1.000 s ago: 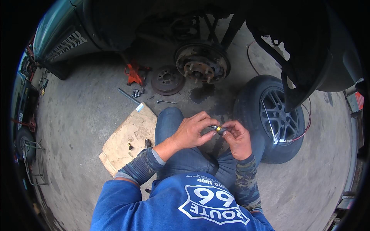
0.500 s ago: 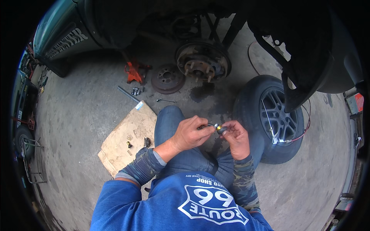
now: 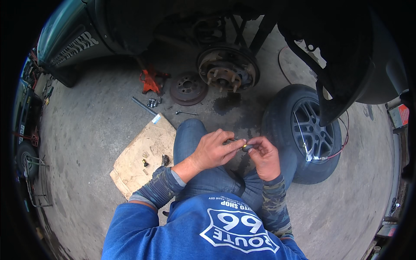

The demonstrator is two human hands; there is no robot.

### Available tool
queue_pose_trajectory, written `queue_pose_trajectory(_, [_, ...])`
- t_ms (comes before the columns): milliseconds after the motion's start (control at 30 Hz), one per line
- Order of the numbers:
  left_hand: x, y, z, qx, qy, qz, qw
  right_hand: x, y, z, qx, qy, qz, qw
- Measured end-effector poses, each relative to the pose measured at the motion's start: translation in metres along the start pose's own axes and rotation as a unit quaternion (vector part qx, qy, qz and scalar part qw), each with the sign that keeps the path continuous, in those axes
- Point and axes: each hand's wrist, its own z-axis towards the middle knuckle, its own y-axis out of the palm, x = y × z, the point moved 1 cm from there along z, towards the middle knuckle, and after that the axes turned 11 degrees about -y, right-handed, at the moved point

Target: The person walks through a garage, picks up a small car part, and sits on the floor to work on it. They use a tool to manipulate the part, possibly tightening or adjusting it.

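Note:
My left hand (image 3: 214,151) and my right hand (image 3: 265,159) meet above my legs, fingers closed around a small black-and-yellow part (image 3: 246,147). The left pinches a thin dark piece at its end, partly hidden by the fingertips; the right grips the rounded black end between thumb and fingers. To the left, a worn cardboard sheet (image 3: 134,164) bears a small yellow-and-black piece (image 3: 144,163), a dark fitting (image 3: 165,160) and small bits.
An exposed wheel hub (image 3: 223,78) hangs ahead beside a removed drum (image 3: 182,95), an orange jack stand (image 3: 150,81), a wrench (image 3: 187,113), a metal bar (image 3: 143,104) and small hardware (image 3: 154,102). At right lies a tyre (image 3: 312,173) with a hose, under dark bodywork (image 3: 355,86).
My left fingertips have moved slightly right, over the shiny middle of the small part, hiding more of it. My right hand has barely moved.

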Motion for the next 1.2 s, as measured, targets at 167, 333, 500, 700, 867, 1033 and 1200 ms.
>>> queue_pose_trajectory(167, [0.001,-0.002,0.007,-0.067,-0.088,-0.075,0.991,-0.001,-0.001,-0.001,0.012,0.008,-0.001,1.000])
queue_pose_trajectory(333, [0.002,0.001,0.007,-0.076,-0.134,-0.139,0.978,-0.002,-0.006,-0.001,0.012,0.011,0.035,0.999])
queue_pose_trajectory(500, [0.002,0.004,0.006,-0.070,-0.121,-0.136,0.981,-0.002,-0.010,0.000,0.005,0.017,0.069,0.997])
queue_pose_trajectory(700, [0.006,0.002,0.006,-0.053,-0.085,-0.092,0.991,-0.003,-0.012,-0.001,-0.008,0.058,0.096,0.994])
queue_pose_trajectory(867, [0.008,-0.002,0.009,-0.060,-0.044,-0.072,0.995,-0.004,-0.012,0.000,-0.013,0.072,0.056,0.996])
queue_pose_trajectory(1033, [0.008,-0.002,0.005,-0.035,-0.036,-0.058,0.997,-0.007,-0.010,0.000,-0.011,0.063,0.031,0.997])
queue_pose_trajectory(1200, [0.005,0.006,-0.002,0.043,0.010,-0.044,0.998,-0.007,-0.006,-0.002,-0.004,0.044,0.025,0.999])
